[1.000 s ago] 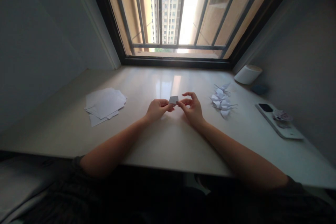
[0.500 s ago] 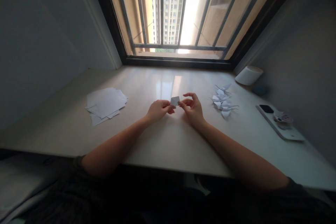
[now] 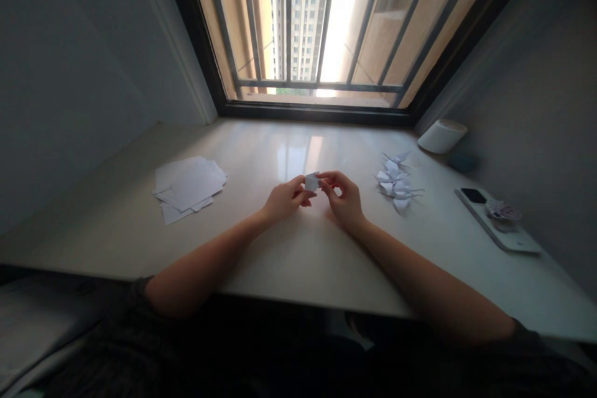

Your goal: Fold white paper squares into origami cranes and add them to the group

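A small folded piece of white paper (image 3: pixel 311 182) is held up between my two hands, above the middle of the table. My left hand (image 3: pixel 285 198) pinches its left side between thumb and fingers. At its right edge, my right hand (image 3: pixel 342 196) has thumb and index finger closed on the paper. To the right lies a cluster of folded paper cranes (image 3: pixel 396 180), several of them close together. A loose stack of white paper sheets (image 3: pixel 190 183) lies to the left of my left hand.
The white table (image 3: pixel 298 255) runs up to a barred window (image 3: pixel 317 113). At the right stand a white rounded container (image 3: pixel 443 136) and a dark round object (image 3: pixel 461 161). A phone (image 3: pixel 501 230) lies near the right edge with a small crumpled item (image 3: pixel 504 211) on it.
My right index finger has come down from its raised position onto the paper's upper right edge. The paper has tilted a little and looks smaller. The stack and the cranes have not moved.
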